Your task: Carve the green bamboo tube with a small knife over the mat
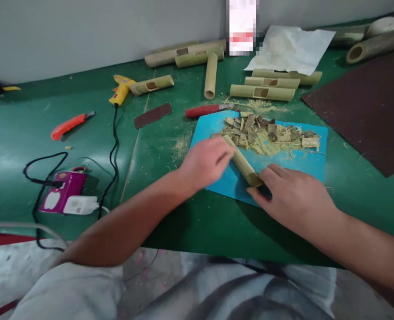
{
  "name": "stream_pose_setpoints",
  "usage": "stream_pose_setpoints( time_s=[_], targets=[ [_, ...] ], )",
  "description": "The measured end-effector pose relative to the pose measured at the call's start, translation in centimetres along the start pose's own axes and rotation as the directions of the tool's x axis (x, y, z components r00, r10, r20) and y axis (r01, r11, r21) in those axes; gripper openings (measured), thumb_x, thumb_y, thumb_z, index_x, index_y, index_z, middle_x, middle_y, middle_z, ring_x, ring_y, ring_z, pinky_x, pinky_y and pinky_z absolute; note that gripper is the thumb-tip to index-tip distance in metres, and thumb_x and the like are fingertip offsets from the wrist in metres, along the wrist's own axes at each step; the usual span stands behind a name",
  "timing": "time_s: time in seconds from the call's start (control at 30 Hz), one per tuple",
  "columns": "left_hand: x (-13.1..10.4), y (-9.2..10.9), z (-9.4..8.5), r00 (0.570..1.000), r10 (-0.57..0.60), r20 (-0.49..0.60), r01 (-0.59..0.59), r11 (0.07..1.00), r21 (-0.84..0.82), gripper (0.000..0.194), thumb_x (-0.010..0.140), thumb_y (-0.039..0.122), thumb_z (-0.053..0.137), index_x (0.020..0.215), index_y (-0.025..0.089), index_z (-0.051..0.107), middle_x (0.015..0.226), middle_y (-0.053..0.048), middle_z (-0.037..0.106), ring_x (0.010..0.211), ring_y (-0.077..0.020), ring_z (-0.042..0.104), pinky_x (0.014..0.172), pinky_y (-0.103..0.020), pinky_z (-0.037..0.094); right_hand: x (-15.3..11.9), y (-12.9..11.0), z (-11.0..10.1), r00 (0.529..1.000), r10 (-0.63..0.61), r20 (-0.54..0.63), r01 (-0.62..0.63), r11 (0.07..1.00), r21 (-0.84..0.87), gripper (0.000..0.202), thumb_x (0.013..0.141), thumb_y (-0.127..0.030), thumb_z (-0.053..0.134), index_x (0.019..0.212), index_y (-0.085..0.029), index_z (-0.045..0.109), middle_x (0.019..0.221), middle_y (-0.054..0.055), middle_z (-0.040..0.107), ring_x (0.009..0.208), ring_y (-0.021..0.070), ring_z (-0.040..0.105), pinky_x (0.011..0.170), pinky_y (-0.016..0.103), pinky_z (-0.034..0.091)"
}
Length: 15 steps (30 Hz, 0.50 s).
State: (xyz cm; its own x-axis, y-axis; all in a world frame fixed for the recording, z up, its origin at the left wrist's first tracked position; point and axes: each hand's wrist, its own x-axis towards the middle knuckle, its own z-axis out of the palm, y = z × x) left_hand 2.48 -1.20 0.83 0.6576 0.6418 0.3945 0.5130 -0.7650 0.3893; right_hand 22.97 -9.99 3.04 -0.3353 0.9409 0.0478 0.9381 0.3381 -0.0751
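Just right of the middle of the frame, we had a short bamboo tube (pixel 242 162) slanting over the blue mat (pixel 235 186). Our right hand (pixel 295 193) was clamped on its lower-right end, thumb below and fingers above. Our left hand (pixel 206 162) was at its upper-left end, fingers curled; they were blurred, and we could not tell whether they gripped the tube. Just beyond the tube, bamboo chips (pixel 272 132) and pale shavings (pixel 261 144) lay heaped on the mat.

We had a red-handled tool (pixel 205 110) by the mat's upper-left corner and a dark brown strip (pixel 153 115) to the left of that. Notched bamboo pieces (pixel 262 92) lay at the upper right of centre, near a white sheet (pixel 286 49). A yellow glue gun (pixel 121 90) lay at the upper left, above a purple box (pixel 63 192) at the lower left. A green table (pixel 170 218) bore everything.
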Motion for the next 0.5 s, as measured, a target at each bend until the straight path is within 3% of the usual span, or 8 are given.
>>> stream_pose_setpoints(
  time_s=[0.07,0.1,0.27,0.4,0.5],
  targets=[
    [-0.3,0.7,0.0,0.977,0.121,0.174,-0.116,0.993,-0.034,0.025,0.101,0.022,0.046,0.093,0.016,0.069,0.086,-0.006,0.071,0.08,-0.0161,0.066,0.07,-0.025,0.052,0.0,0.0,0.1,1.0,-0.012,-0.006,0.012,1.0,0.022,0.019,0.088,-0.033,0.057,0.076,-0.019,0.061,0.071,0.003,0.06,0.057,0.0139,0.048,0.054,0.031,0.018],
    [-0.4,0.9,-0.1,0.972,0.135,0.192,-0.131,0.991,-0.035,0.026,0.102,0.022,0.046,0.093,0.016,0.07,0.086,-0.006,0.071,0.08,-0.0162,0.067,0.071,-0.025,0.052,0.0,0.0,0.1,1.0,-0.012,-0.013,0.013,1.0,0.028,0.019,0.088,-0.032,0.056,0.077,-0.019,0.061,0.071,0.003,0.06,0.057,0.014,0.048,0.054,0.031,0.018],
    [-0.1,-0.4,-0.3,1.0,-0.023,-0.004,0.024,0.999,0.033,0.019,0.1,0.021,0.052,0.101,0.015,0.069,0.097,-0.008,0.073,0.092,-0.0193,0.068,0.082,-0.03,0.056,-0.1,-0.3,0.3,0.999,0.011,-0.044,-0.009,0.999,0.033,0.023,0.089,-0.038,0.057,0.075,-0.019,0.06,0.071,0.003,0.06,0.057,0.0143,0.048,0.053,0.03,0.017],
    [0.0,-1.0,-0.1,0.999,0.048,-0.009,-0.048,0.999,0.016,0.02,0.101,0.02,0.05,0.103,0.013,0.068,0.098,-0.01,0.072,0.093,-0.0196,0.069,0.085,-0.032,0.057,0.0,-0.3,0.4,1.0,0.028,0.001,-0.028,0.998,0.052,0.025,0.089,-0.041,0.056,0.078,-0.019,0.061,0.073,0.003,0.062,0.057,0.0142,0.048,0.053,0.03,0.018],
    [-0.2,-0.9,-0.1,0.998,0.031,-0.063,-0.03,0.999,0.024,0.018,0.101,0.02,0.051,0.103,0.014,0.068,0.097,-0.009,0.073,0.092,-0.0185,0.069,0.084,-0.03,0.057,0.1,-0.2,0.2,0.999,0.021,-0.029,-0.02,0.999,0.03,0.023,0.089,-0.039,0.057,0.078,-0.019,0.062,0.07,0.002,0.06,0.057,0.0141,0.047,0.053,0.031,0.018]
  ],
)
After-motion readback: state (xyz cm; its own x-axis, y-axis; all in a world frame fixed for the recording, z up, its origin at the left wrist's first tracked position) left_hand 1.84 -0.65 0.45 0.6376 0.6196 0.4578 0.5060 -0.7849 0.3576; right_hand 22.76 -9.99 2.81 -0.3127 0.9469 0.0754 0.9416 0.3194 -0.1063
